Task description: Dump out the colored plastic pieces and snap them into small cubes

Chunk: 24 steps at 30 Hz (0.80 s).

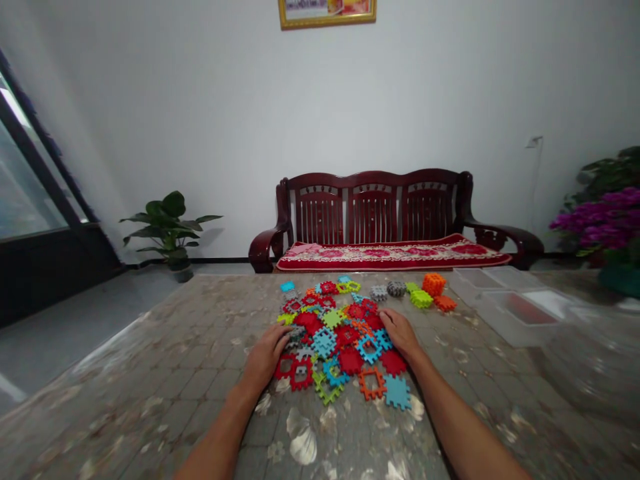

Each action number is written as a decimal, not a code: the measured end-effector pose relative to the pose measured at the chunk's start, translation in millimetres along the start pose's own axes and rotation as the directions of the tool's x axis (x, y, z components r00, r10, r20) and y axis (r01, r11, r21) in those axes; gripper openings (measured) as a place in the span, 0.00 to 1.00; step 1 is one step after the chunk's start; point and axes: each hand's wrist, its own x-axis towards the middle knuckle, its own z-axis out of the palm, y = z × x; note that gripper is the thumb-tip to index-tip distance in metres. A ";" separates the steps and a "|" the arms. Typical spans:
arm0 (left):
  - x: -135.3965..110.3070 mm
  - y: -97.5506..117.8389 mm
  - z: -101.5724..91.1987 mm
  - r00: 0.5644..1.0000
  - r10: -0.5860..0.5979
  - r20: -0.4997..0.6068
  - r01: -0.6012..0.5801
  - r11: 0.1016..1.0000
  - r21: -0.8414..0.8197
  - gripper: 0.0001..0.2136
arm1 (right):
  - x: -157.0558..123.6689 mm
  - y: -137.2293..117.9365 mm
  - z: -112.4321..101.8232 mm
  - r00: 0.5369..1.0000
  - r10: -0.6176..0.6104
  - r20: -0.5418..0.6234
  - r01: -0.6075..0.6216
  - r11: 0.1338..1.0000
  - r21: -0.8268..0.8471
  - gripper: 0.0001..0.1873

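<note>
A loose pile of interlocking plastic tiles with toothed edges (324,341) lies spread on the table in red, blue, green, orange and grey. Some are solid squares and some are open frames. My left hand (266,353) is at the pile's left edge, thumb and fingers closed on small grey interlocking tiles (296,335). On the opposite side, my right hand (401,332) rests with fingers stretched along the pile's right edge, touching red and blue tiles. An orange frame tile (373,384) and a solid blue tile (398,392) lie nearest me.
Behind the pile stand sorted stacks: orange tiles (434,285), green tiles (421,299) and dark grey tiles (397,289). To the right are clear plastic containers (500,307) and purple flowers (605,220). A wooden bench (375,207) stands beyond the patterned tabletop (200,360).
</note>
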 end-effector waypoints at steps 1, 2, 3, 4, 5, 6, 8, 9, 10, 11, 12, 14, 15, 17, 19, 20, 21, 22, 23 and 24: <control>1.4 0.7 -0.2 1.000 -0.010 -0.024 0.010 1.000 0.009 0.15 | -0.3 1.1 0.3 1.000 0.000 -0.003 0.000 1.000 0.017 0.25; 2.9 1.6 -0.6 0.998 -0.027 -0.056 0.027 1.000 0.015 0.15 | -0.5 2.4 0.6 1.000 0.002 -0.010 -0.002 0.999 0.034 0.25; 4.3 2.9 -1.1 0.995 -0.047 -0.091 0.049 0.999 0.017 0.15 | -0.7 3.6 0.9 1.000 0.006 -0.017 -0.006 0.999 0.052 0.25; 5.6 4.5 -1.6 0.989 -0.069 -0.130 0.071 0.997 0.015 0.16 | -0.8 4.7 1.2 1.000 0.012 -0.023 -0.011 0.998 0.068 0.25; 6.9 6.8 -2.1 0.982 -0.089 -0.166 0.092 0.996 0.011 0.16 | -0.9 5.7 1.5 0.999 0.018 -0.028 -0.016 0.997 0.082 0.25; 8.2 9.8 -2.3 0.975 -0.105 -0.194 0.108 0.994 0.005 0.16 | -1.0 6.6 1.7 0.999 0.021 -0.029 -0.018 0.995 0.093 0.25; 11.5 19.0 -1.1 0.970 -0.112 -0.217 0.114 0.993 -0.004 0.16 | -1.1 7.7 1.8 1.000 0.014 -0.024 -0.011 0.994 0.109 0.23; 13.8 25.3 0.8 0.971 -0.104 -0.216 0.105 0.994 -0.006 0.16 | -1.1 7.9 1.8 1.000 0.004 -0.020 -0.002 0.994 0.113 0.23; 16.6 32.9 3.8 0.974 -0.087 -0.208 0.088 0.996 -0.007 0.16 | -1.2 8.1 1.7 1.000 -0.006 -0.018 0.008 0.993 0.116 0.22; 19.8 41.4 8.0 0.979 -0.064 -0.195 0.063 0.998 -0.009 0.16 | -1.2 8.0 1.7 1.000 -0.012 -0.016 0.014 0.993 0.117 0.21; 23.4 50.9 13.2 0.983 -0.034 -0.180 0.033 0.999 -0.010 0.16 | -1.3 8.0 1.7 1.000 -0.013 -0.016 0.015 0.993 0.118 0.21; 30.4 71.4 26.6 0.988 0.028 -0.150 -0.030 1.000 -0.010 0.16 | -1.4 7.6 1.9 1.000 -0.003 -0.018 0.005 0.993 0.122 0.20; 33.4 81.7 34.1 0.990 0.060 -0.129 -0.061 0.998 -0.007 0.16 | -1.6 7.4 2.1 1.000 0.004 -0.021 -0.001 0.992 0.125 0.19; 37.3 100.8 48.7 0.990 0.121 -0.073 -0.121 0.993 -0.001 0.15 | -2.0 7.0 2.6 1.000 0.010 -0.027 -0.006 0.991 0.131 0.19; 38.2 115.2 59.4 0.982 0.190 0.004 -0.190 0.982 -0.009 0.15 | -2.4 6.7 3.0 1.000 0.007 -0.031 -0.003 0.991 0.133 0.18; 38.0 119.6 62.2 0.973 0.227 0.046 -0.226 0.974 -0.022 0.16 | -2.6 6.4 3.2 0.999 0.006 -0.032 -0.002 0.991 0.132 0.18; 38.0 121.7 62.8 0.963 0.257 0.079 -0.255 0.966 -0.037 0.18 | -2.9 5.9 3.2 0.999 0.006 -0.034 -0.002 0.991 0.130 0.18; 38.3 121.2 61.1 0.956 0.274 0.100 -0.271 0.961 -0.049 0.20 | -3.2 5.3 3.0 0.999 0.008 -0.036 -0.003 0.992 0.128 0.18; 39.3 118.2 57.0 0.957 0.271 0.101 -0.266 0.962 -0.056 0.22 | -3.7 4.3 2.7 0.999 0.010 -0.042 -0.005 0.993 0.122 0.18; 41.0 112.6 50.8 0.966 0.244 0.083 -0.240 0.969 -0.054 0.22 | -4.4 2.9 2.1 0.999 0.009 -0.050 -0.004 0.994 0.110 0.18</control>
